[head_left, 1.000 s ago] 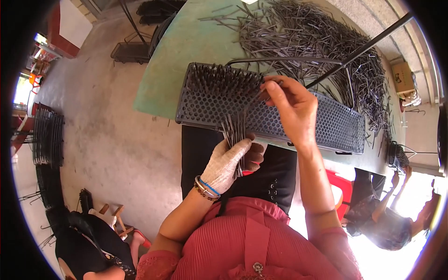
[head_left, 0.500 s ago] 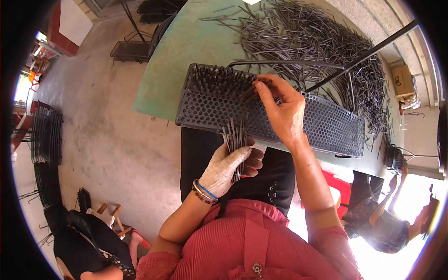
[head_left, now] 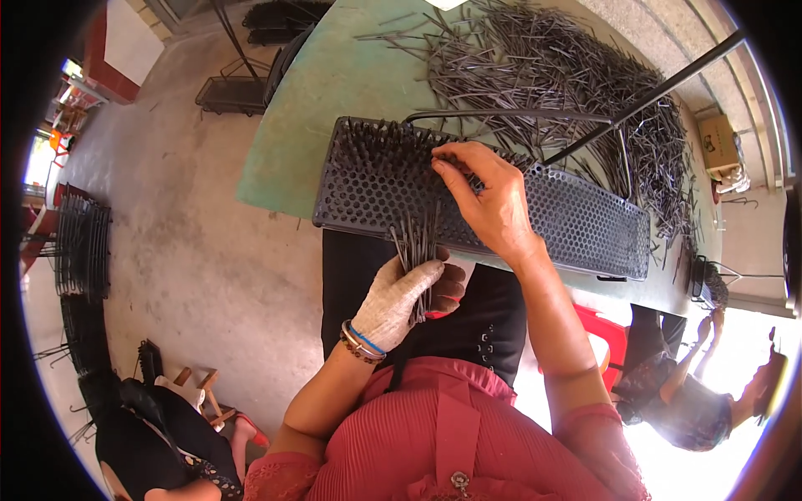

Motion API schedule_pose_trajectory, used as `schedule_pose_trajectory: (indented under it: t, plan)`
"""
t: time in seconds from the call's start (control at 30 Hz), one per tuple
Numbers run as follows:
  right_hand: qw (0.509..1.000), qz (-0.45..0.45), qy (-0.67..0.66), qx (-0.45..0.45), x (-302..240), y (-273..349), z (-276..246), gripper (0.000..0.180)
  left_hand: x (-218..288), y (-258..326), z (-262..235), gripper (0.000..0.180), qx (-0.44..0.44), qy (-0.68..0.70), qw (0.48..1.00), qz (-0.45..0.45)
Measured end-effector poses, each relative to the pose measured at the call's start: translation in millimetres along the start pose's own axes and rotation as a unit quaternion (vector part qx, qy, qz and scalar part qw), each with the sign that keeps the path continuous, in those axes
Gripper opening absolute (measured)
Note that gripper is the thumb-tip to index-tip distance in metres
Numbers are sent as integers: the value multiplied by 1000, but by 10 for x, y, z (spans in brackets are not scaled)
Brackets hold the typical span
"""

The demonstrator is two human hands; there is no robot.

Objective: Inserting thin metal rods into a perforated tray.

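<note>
A long black tray full of round holes [head_left: 585, 219] lies along the near edge of the green table, partly overhanging my lap. Thin dark rods [head_left: 372, 144] stand upright in the holes of its left end, densest along the far side. My left hand [head_left: 391, 305], in a pale work glove, is closed around a bundle of the same rods [head_left: 414, 244], just below the tray's near edge. Bare and bent into a pinch, my right hand [head_left: 494, 200] is over the tray, fingertips beside the standing rods. What those fingertips hold is too small to make out.
Loose dark rods [head_left: 543, 75] are heaped over the back of the green table [head_left: 322, 92]. A black metal bar [head_left: 685, 77] slants above the tray's far side. Beyond it sits a cardboard box [head_left: 718, 144]. Other people work at right [head_left: 681, 405] and lower left [head_left: 167, 426].
My right hand has moved left and slightly nearer the standing rods, its fingers still pinched. My left hand and its bundle have shifted slightly left.
</note>
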State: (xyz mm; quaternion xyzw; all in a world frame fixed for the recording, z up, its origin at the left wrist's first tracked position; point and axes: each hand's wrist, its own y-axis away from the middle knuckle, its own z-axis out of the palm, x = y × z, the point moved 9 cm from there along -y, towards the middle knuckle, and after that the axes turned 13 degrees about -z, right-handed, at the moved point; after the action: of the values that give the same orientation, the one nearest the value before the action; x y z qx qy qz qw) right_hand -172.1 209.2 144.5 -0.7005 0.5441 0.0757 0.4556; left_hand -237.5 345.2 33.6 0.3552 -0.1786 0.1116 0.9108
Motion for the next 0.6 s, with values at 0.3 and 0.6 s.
schedule_pose_trajectory:
  t: [0.3, 0.6]
  plan:
    - [988, -116, 106, 6, -217, -1, -7, 23, 13, 11, 10, 30, -4, -12, 1000, 10]
    - [970, -193, 146, -2, -365, 38, 37, 22, -31, 15, 16, 30, -7, -19, 1000, 2]
